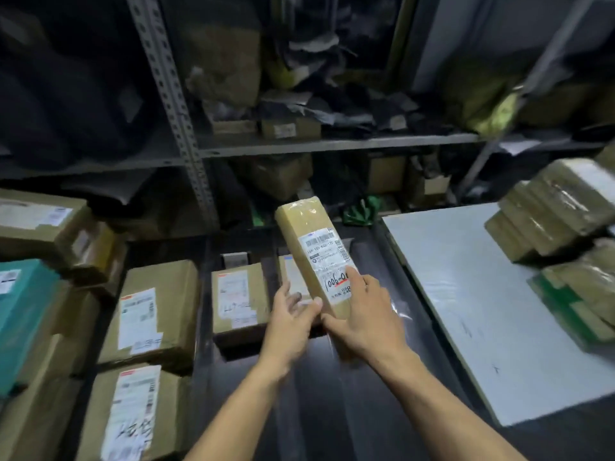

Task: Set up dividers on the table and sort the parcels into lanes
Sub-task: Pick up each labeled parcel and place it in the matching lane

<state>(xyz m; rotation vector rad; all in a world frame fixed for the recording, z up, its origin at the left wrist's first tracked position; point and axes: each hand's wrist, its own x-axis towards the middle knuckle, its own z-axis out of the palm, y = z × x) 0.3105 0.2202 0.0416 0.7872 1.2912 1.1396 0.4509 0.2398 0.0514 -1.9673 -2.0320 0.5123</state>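
While both hands grip it, long parcel (314, 257) between box (239, 296) and white board (466, 294).

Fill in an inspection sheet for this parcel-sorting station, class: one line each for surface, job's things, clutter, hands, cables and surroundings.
Surface: dark table, with a white board lying flat on its right side.
Job's things: long taped parcel held above the table, label up; boxed parcels in rows at left; small parcel in the middle; wrapped parcel stack on the board. No upright dividers seen.
Clutter: green item at the table's far edge.
Hands: left hand holds the long parcel's near end; right hand holds it too, forefinger on the label.
Cables: nothing seen.
Surroundings: metal shelving behind, packed with boxes and dark bags.
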